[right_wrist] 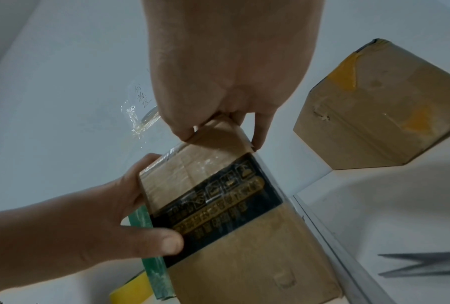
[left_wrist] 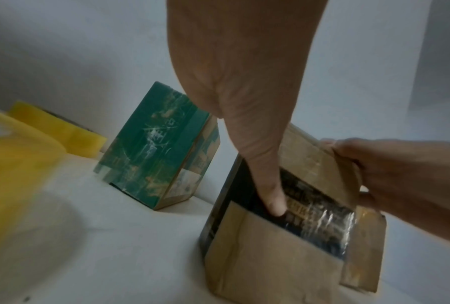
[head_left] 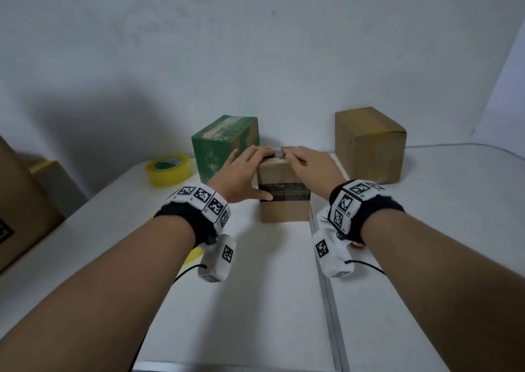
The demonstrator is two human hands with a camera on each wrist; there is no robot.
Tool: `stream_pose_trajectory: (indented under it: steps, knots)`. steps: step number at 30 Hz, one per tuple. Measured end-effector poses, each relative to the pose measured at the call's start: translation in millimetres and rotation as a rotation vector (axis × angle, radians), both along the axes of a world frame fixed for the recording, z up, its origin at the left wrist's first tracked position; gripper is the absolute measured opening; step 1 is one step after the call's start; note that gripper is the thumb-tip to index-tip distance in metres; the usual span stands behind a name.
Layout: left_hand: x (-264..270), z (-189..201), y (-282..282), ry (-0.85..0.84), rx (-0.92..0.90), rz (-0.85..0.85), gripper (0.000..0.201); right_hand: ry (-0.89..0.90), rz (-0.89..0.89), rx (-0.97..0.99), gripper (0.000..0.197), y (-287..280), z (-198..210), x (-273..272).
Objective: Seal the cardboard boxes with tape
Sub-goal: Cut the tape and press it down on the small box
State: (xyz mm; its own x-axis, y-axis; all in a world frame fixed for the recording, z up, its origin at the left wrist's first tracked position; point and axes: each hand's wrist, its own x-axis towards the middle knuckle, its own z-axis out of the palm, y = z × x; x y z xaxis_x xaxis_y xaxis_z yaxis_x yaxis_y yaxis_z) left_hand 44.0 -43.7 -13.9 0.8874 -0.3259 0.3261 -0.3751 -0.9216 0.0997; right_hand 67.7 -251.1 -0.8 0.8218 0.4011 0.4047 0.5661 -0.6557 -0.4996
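Note:
A small brown cardboard box [head_left: 284,209] with a black printed band stands at the middle of the white table [head_left: 255,300]. My left hand [head_left: 241,172] grips its top left corner, fingers over the top and thumb [left_wrist: 273,197] pressed on the black band. My right hand [head_left: 309,167] holds the top right side, its fingers [right_wrist: 260,131] curled over the far top edge. Glossy clear tape shows over the band and the top of the box [right_wrist: 218,195]. A yellow tape roll [head_left: 167,170] lies to the back left.
A green box [head_left: 224,144] stands just behind the small one, and a brown box [head_left: 369,144] with yellow tape patches at the back right. A large carton [head_left: 22,201] flanks the table's left edge. Grey blades, perhaps scissors [right_wrist: 426,265], lie at the right.

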Motion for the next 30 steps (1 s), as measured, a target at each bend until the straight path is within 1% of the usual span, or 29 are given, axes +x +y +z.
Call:
stream_pose_trajectory:
  steps: [1, 3, 6, 7, 8, 10, 11, 12, 13, 15, 16, 17, 18, 20, 21, 22, 23, 24, 25, 27, 28, 30]
  knots:
    - [-0.8, 1.8, -0.5, 0.038, -0.021, -0.005, 0.098, 0.01, 0.004, -0.004, 0.036, -0.5, 0.7, 0.4]
    - [-5.4, 4.3, -6.2, 0.093, -0.159, -0.02, 0.093, 0.022, 0.018, -0.009, 0.035, 0.3, 2.2, -1.2]
    - [-14.0, 5.8, -19.5, 0.049, -0.384, 0.037, 0.072, 0.033, 0.049, -0.046, 0.034, -0.7, 4.4, -8.1]
    - [-16.2, 6.5, -20.6, 0.058, -0.452, 0.043, 0.066, 0.056, 0.059, -0.039, 0.034, -4.2, 7.5, -9.3]
    - [-19.7, 9.3, -20.8, 0.104, -0.524, 0.024, 0.062, 0.095, 0.065, 0.013, 0.034, -10.3, 11.8, -10.6]
    - [-26.6, 14.6, -14.2, 0.272, -0.668, -0.055, 0.054, 0.176, 0.042, 0.234, 0.034, -25.8, 19.0, -10.3]
    - [-29.9, 16.7, -9.0, 0.346, -0.751, -0.091, 0.049, 0.211, 0.013, 0.315, 0.035, -33.8, 21.1, -9.9]
    - [-33.5, 18.1, -4.7, 0.391, -0.842, -0.102, 0.043, 0.279, -0.011, 0.325, 0.038, -40.0, 22.1, -11.6]
    - [-35.7, 17.5, -0.1, 0.396, -0.933, -0.091, 0.037, 0.382, -0.01, 0.291, 0.042, -43.2, 20.5, -15.2]
    - [-41.3, 16.4, 2.8, 0.344, -1.063, -0.001, 0.028, 0.606, 0.024, 0.193, 0.05, -40.7, 13.8, -27.0]
    - [-46.3, 16.9, 1.2, 0.349, -1.094, 0.051, 0.027, 0.658, 0.04, 0.152, 0.05, -37.2, 10.4, -33.8]
    - [-51.6, 17.7, -1.4, 0.398, -1.102, 0.091, 0.032, 0.66, 0.052, 0.136, 0.046, -32.9, 6.8, -38.1]
    - [-58.2, 18.9, -5.1, 0.48, -1.079, 0.121, 0.048, 0.642, 0.064, 0.145, 0.043, -28.6, 4.1, -41.7]
    - [-67.9, 17.6, -9.9, 0.622, -0.991, 0.148, 0.094, 0.63, 0.092, 0.217, 0.037, -19.6, 0.9, -46.8]
    - [-71.5, 16.7, -11.8, 0.647, -0.97, 0.156, 0.11, 0.632, 0.104, 0.25, 0.035, -16.2, 0.1, -49.5]
    - [-73.5, 15.1, -12.4, 0.638, -0.97, 0.172, 0.119, 0.632, 0.116, 0.277, 0.033, -13.3, -0.8, -52.0]
    - [-74.7, 12.4, -10.9, 0.606, -0.989, 0.198, 0.12, 0.642, 0.137, 0.299, 0.032, -11.2, -4.3, -53.6]
    - [-76.1, 9.1, -9.3, 0.567, -1.011, 0.225, 0.118, 0.659, 0.167, 0.31, 0.036, -10.0, -8.3, -55.5]
    - [-76.7, 6.2, -7.5, 0.534, -1.027, 0.242, 0.114, 0.675, 0.202, 0.311, 0.045, -9.0, -12.8, -57.0]
    - [-78.7, 3.8, -4.9, 0.521, -1.059, 0.246, 0.103, 0.711, 0.242, 0.298, 0.064, -6.4, -19.9, -59.0]
    - [-79.6, 4.5, -5.0, 0.527, -1.087, 0.248, 0.096, 0.719, 0.239, 0.3, 0.066, -5.0, -21.7, -59.6]
    - [-79.9, 7.6, -6.4, 0.534, -1.143, 0.275, 0.08, 0.719, 0.214, 0.32, 0.059, -2.2, -19.3, -60.0]
